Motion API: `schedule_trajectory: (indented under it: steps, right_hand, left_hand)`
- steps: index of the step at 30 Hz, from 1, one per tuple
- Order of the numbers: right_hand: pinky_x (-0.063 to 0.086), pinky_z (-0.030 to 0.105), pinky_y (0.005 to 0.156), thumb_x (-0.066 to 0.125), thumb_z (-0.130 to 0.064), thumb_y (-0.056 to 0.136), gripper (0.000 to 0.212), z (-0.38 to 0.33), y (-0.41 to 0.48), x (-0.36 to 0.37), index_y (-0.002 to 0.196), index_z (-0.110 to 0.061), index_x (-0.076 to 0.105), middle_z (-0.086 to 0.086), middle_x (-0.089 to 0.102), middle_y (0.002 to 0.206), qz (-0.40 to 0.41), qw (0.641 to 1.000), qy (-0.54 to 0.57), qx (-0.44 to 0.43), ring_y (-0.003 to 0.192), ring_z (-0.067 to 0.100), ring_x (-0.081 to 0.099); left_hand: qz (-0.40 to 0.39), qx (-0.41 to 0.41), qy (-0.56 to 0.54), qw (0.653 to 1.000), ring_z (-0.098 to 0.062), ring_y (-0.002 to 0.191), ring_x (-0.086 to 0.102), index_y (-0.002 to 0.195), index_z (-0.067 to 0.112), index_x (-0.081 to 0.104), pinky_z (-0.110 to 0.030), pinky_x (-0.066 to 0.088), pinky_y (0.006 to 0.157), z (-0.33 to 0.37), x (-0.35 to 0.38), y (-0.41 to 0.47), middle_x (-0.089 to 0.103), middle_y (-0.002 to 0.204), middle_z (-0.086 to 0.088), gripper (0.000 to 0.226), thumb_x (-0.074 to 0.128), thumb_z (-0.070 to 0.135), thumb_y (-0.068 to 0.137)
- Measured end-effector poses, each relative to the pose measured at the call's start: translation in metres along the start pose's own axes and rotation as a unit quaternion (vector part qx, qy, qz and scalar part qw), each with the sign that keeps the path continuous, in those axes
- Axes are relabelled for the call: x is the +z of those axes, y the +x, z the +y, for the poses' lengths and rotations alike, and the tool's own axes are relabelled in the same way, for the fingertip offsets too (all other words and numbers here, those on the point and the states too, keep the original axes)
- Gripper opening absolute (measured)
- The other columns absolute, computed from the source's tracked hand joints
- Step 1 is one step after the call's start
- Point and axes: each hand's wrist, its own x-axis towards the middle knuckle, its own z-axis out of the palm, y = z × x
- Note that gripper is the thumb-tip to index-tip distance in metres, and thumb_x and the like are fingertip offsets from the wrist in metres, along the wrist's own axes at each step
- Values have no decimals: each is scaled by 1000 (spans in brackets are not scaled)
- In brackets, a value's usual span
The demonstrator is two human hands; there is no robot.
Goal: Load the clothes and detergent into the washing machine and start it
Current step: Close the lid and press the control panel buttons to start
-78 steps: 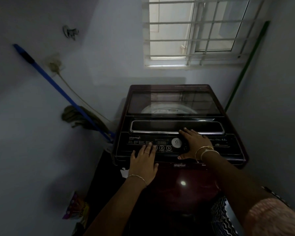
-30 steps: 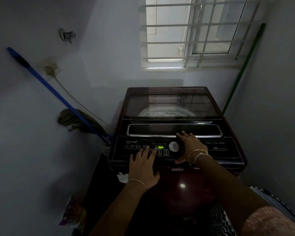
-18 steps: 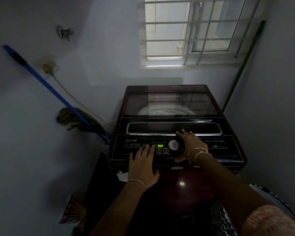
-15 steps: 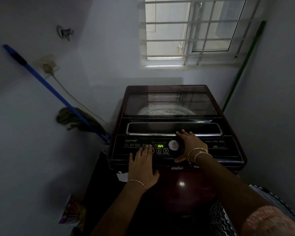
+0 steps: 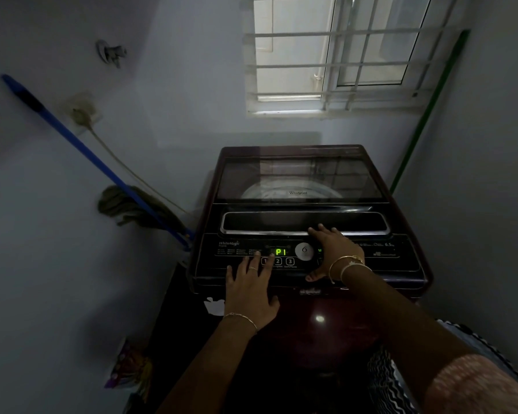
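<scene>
**Home laundry nook**

Domestic utility corner, dim. Top-load washing machine sits directly under the fingers, painted walls close on both sides. Barred window straight beyond the fingertips. Blue-handled mop leans on the wall to the fingers' left, wall tap above it; green pole stands in the corner to their right.
</scene>
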Motion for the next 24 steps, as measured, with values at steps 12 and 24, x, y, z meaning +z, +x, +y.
schedule_trajectory:
  steps: [12, 24]
  right_hand:
    - [32, 60, 107, 89, -46, 47, 127, 1, 1, 1, 149, -36, 14, -10, 7, 160, -1, 1000, -6, -3, 148, 22, 7]
    - [33, 59, 107, 90, -45, 45, 128, 2, 3, 3, 149, -37, 15, -10, 9, 159, 4, 1000, -1, -5, 148, 22, 8]
  left_hand:
    - [-25, 6, 26, 999, -30, 147, 3, 149, 43, -4, -58, 7, 117, 1, -1, 0, 4, 160, -7, 87, 54, 52, 84]
    - [-36, 23, 85, 995, -35, 145, 8, 151, 36, -3, -60, 18, 113, 4, -6, 2, 4, 159, -13, 83, 51, 47, 89]
